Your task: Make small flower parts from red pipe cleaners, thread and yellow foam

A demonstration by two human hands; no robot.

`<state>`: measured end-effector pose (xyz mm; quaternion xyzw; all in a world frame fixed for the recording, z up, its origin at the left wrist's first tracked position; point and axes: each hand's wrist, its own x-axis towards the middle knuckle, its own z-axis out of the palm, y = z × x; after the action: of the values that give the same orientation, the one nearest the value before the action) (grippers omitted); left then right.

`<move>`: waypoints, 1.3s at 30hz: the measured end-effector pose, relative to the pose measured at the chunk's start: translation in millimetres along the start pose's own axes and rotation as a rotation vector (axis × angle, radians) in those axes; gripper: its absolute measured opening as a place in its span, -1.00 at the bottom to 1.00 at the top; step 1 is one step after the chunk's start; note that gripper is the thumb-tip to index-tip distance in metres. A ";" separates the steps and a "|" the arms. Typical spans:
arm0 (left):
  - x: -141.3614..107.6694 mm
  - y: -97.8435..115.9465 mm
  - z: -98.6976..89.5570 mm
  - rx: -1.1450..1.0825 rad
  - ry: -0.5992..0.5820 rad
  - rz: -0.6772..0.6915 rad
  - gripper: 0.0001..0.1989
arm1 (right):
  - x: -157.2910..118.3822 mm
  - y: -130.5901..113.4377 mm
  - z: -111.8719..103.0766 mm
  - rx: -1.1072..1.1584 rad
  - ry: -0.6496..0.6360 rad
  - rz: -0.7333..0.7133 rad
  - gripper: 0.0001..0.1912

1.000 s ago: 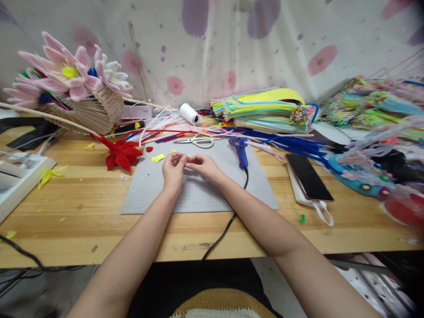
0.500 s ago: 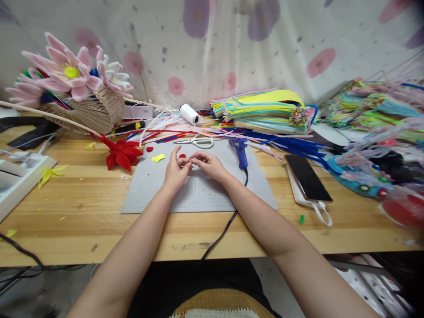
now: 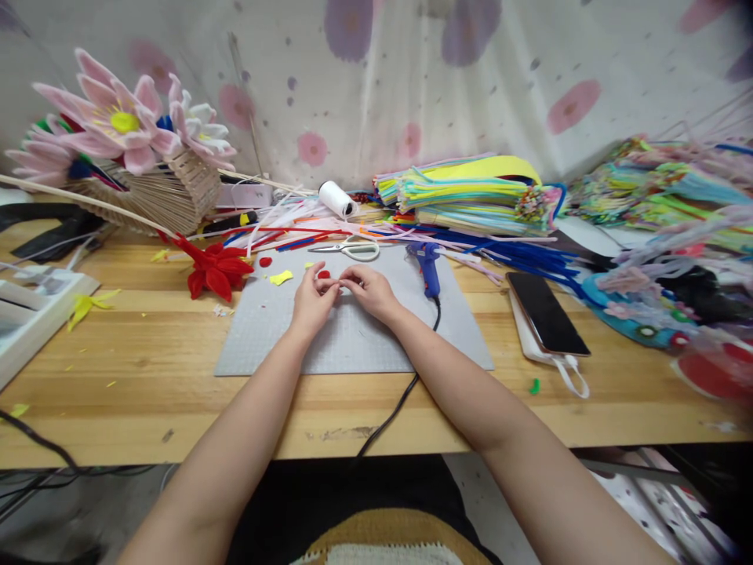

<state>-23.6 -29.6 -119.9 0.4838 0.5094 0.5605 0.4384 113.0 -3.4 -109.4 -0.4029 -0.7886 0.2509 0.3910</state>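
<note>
Over the grey cutting mat (image 3: 259, 337), my left hand (image 3: 314, 300) and my right hand (image 3: 370, 292) meet fingertip to fingertip. Both are closed in a pinch, and whatever lies between the fingers is too small to make out. Just behind my left fingers shows a small red piece (image 3: 324, 275). A yellow scrap (image 3: 281, 278) and another red piece (image 3: 265, 261) lie on the mat to the left. Scissors (image 3: 353, 249) with pale handles rest beyond my hands. To the right lies a blue glue gun (image 3: 428, 271), its black cord running under my right forearm.
A red fuzzy flower (image 3: 215, 271) on a stick lies left of the mat. Pink flowers (image 3: 123, 125) stand behind it. Bundles of coloured pipe cleaners (image 3: 471, 196) and a white spool (image 3: 337, 199) line the back. A phone (image 3: 547, 314) lies at right, a power strip (image 3: 41, 322) at left.
My fingertips have shifted very slightly against each other, still pinched together. A small yellow bit now shows behind my left fingers. Other things stay put, apart from a slight camera shift.
</note>
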 end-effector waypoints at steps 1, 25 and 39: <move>1.5 -0.3 -0.3 0.016 0.006 0.002 -0.44 | 0.9 -0.1 1.2 -0.019 0.006 0.013 -0.86; 20.0 6.0 -5.8 1.079 -0.151 0.474 -0.40 | 4.0 29.5 -24.8 -0.058 0.103 0.401 -0.88; -1.3 8.9 18.9 1.053 -0.054 0.522 -0.75 | 1.3 27.7 -20.6 0.032 0.233 0.397 -0.76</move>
<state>-4.7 -29.0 -110.9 0.7599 0.5719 0.3091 -0.0005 141.6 14.6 -116.8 -0.5700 -0.6393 0.2870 0.4289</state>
